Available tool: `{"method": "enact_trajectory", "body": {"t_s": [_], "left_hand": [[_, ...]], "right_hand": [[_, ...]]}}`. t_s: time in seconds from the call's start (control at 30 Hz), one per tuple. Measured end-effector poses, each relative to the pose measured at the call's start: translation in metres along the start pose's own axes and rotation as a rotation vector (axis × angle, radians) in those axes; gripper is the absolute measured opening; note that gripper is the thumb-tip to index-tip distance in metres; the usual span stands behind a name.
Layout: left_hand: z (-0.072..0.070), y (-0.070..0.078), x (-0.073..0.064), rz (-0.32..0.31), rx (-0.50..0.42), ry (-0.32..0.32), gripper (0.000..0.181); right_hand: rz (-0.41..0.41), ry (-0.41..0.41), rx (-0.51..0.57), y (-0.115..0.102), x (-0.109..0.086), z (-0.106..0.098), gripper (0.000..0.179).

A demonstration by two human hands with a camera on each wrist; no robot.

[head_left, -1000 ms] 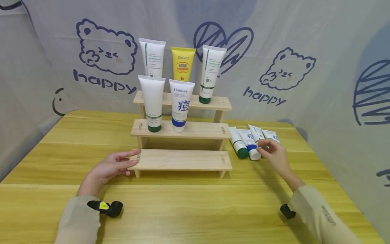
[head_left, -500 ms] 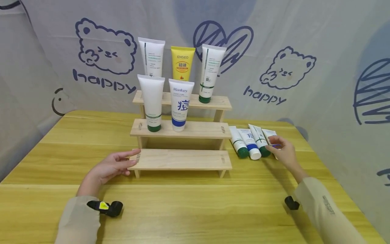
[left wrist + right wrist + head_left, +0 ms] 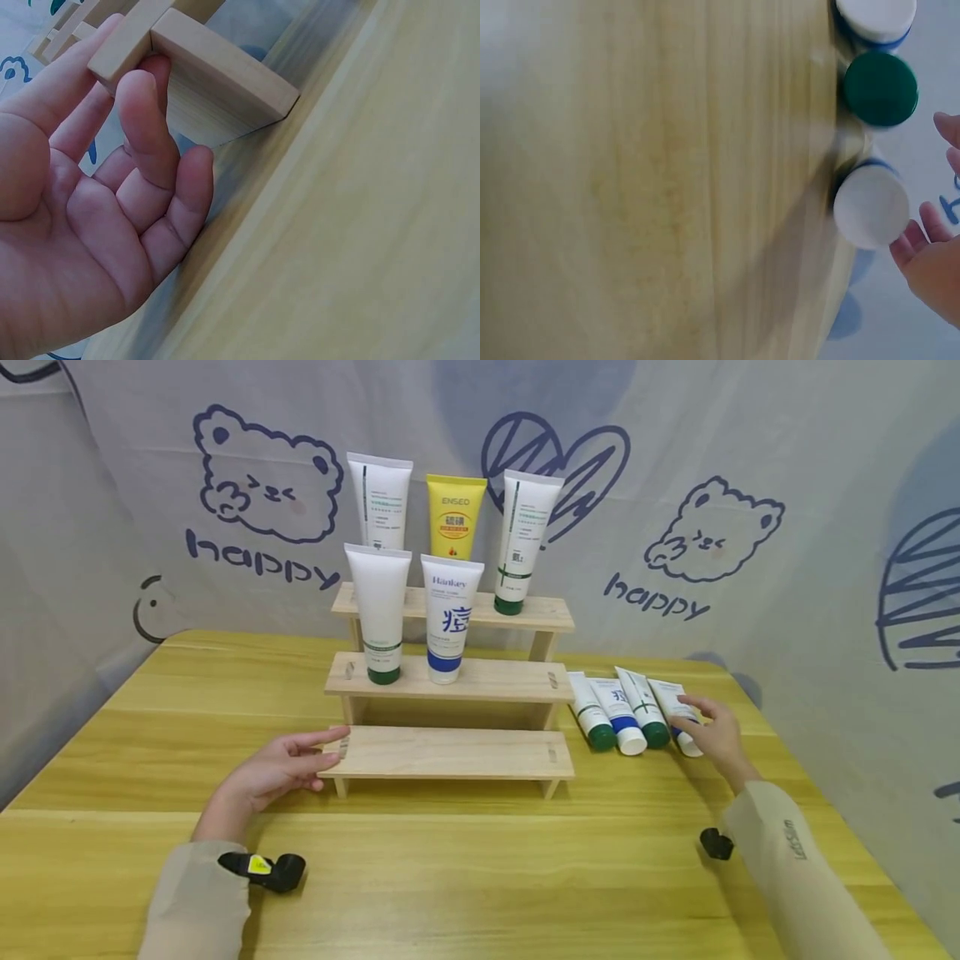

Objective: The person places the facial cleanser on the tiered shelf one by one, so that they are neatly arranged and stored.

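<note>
My left hand (image 3: 266, 774) grips the left end of the lowest step of a three-tier wooden display stand (image 3: 457, 753). In the left wrist view its curled fingers (image 3: 142, 127) go around the board's end. My right hand (image 3: 722, 739) hovers over the rightmost lying squeeze tube (image 3: 666, 693), white with a blue band. Its thumb and fingers are spread apart, and the fingertips (image 3: 907, 247) appear close to the white cap (image 3: 871, 208). Beside that tube lie a green-capped tube (image 3: 637, 697), a white-capped tube (image 3: 611, 695) and another green-capped tube (image 3: 587, 703).
On the top step stand two white tubes (image 3: 384, 502) (image 3: 528, 527) and a yellow tube (image 3: 455, 514). The middle step holds a plain white tube (image 3: 378, 602) and a blue-banded tube (image 3: 452, 610). A printed cloth (image 3: 450, 410) hangs behind the wooden table (image 3: 450, 877).
My right hand has moved right along the row of lying tubes, from the middle ones to the rightmost. My left hand stays at the stand's lowest step.
</note>
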State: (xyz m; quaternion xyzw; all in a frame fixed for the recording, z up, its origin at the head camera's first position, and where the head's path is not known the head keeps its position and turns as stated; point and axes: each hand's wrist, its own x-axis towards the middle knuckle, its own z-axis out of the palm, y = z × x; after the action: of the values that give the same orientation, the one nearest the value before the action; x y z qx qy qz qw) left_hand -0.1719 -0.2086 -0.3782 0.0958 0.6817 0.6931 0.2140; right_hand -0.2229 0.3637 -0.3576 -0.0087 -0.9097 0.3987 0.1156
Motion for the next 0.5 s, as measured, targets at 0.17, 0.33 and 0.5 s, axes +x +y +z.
{"method": "enact_trajectory", "body": {"t_s": [0.17,0.33,0.5], "left_hand": [[0.000,0.000,0.001,-0.004,0.014,0.005,0.053],[0.001,0.001,0.001,-0.011,0.022,0.010,0.056],[0.001,0.001,0.001,-0.017,0.014,0.016,0.054]], "right_hand": [[0.108,-0.025,0.027,0.009,0.000,-0.002,0.053],[0.189,-0.092,0.069,0.014,-0.001,-0.006,0.062],[0.228,-0.166,0.091,0.014,0.001,-0.006,0.061]]}}
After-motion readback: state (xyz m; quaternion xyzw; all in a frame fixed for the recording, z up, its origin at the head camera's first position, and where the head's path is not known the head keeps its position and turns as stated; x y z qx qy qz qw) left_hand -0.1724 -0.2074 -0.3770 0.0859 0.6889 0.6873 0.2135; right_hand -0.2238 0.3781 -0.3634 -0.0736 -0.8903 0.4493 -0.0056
